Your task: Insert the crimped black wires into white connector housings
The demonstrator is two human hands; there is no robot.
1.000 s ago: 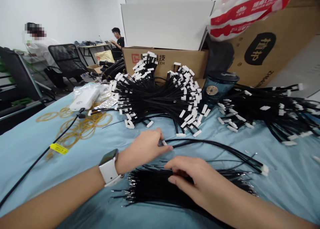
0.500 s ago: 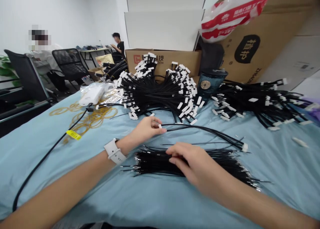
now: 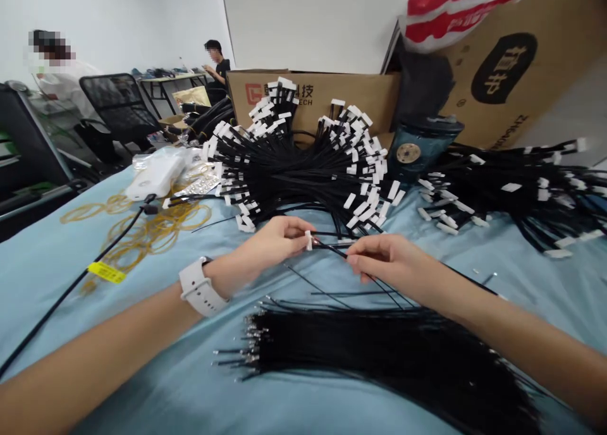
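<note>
Your view: bright, diffuse room light; soft shadow on blue cloth (image 3: 142, 391); white wall (image 3: 118, 24) pale, bowed by wide-angle distortion near left edge; foreground black wires (image 3: 379, 346) slightly blurred.

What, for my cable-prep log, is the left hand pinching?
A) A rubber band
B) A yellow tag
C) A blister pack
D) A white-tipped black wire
D: the left hand pinches the small white end piece of black wires that run across to the right hand.

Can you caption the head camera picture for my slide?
Left hand and right hand hold white-tagged black wires above a black wire bundle on a blue cloth.
</note>
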